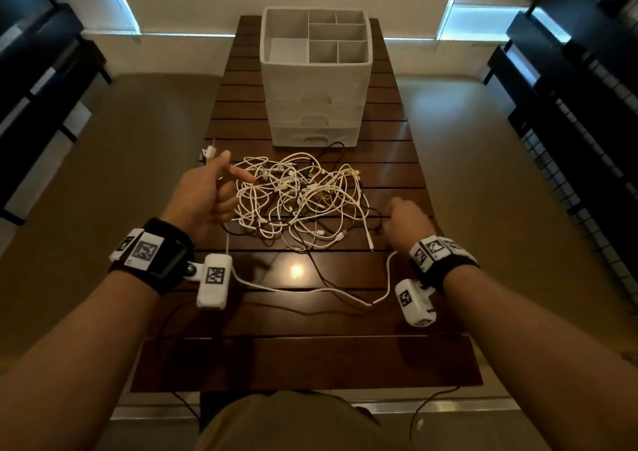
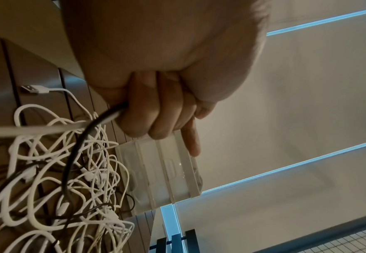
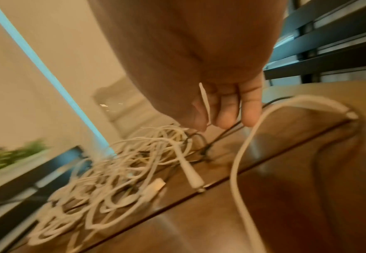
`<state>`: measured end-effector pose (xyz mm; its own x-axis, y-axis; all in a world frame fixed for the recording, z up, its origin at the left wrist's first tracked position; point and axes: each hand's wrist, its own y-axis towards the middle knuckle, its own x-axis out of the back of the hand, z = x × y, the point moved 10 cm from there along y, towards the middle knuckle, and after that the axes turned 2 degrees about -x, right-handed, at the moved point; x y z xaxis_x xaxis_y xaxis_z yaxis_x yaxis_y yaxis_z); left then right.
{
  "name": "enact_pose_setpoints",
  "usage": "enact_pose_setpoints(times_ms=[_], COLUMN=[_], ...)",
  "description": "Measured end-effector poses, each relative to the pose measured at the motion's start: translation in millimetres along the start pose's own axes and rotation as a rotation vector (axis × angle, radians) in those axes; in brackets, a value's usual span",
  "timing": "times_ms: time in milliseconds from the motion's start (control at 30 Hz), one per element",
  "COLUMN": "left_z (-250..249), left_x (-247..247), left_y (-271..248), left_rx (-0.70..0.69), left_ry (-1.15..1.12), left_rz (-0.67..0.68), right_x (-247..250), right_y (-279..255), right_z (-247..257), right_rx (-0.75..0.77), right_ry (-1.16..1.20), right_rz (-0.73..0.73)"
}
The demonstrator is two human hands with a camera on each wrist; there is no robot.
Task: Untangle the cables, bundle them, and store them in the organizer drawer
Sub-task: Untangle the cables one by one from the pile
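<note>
A tangle of white and black cables lies mid-table in front of the white organizer, whose three drawers are closed. My left hand hovers at the tangle's left edge; its three lower fingers grip a white cable and a black cable, while the index finger points out. My right hand is at the tangle's right edge, fingers down, pinching a thin white cable. A long white cable runs across the table between both hands.
The slatted wooden table is narrow, with floor on both sides. A USB plug lies at the far left by the table edge. Black cables trail off the near edge. Dark shelving stands to the right and left.
</note>
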<state>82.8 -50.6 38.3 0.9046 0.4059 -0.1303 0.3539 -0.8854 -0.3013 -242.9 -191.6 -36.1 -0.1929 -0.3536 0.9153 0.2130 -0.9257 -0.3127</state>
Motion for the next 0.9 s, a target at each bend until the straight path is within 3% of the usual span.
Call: enact_pose_setpoints(times_ms=[67,200,300,400,500,567,667,800,900], left_z=[-2,4,5,4,2,0,-9,-20,-27], left_x=[6,3,-4,-9,-13,-18,-31,-57,-71], left_y=[-1,-2,-1,1,2,1,-3,-9,-13], left_rx=[-0.010,-0.005,0.002,0.009,0.009,0.009,-0.014,-0.035,-0.071], left_ry=[-0.005,-0.005,-0.017,-0.076,-0.163,-0.216,-0.273,-0.323,-0.433], left_rz=[-0.015,-0.020,-0.014,-0.003,0.001,0.020,0.068,0.167,0.243], right_x=[-6,-24,-8,20,30,38,52,42,17], right_y=[7,11,6,0,-2,-4,-13,-62,-89], right_z=[-31,-42,-31,-39,-51,-43,24,162,218], right_rx=[-0.072,-0.011,0.049,-0.018,-0.161,-0.162,0.136,0.647,0.746], right_ry=[-0.010,-0.025,0.094,0.141,0.029,0.139,0.394,0.393,0.324], right_rz=[0.037,0.085,-0.064,-0.250,-0.215,-0.228,-0.177,0.123,0.295])
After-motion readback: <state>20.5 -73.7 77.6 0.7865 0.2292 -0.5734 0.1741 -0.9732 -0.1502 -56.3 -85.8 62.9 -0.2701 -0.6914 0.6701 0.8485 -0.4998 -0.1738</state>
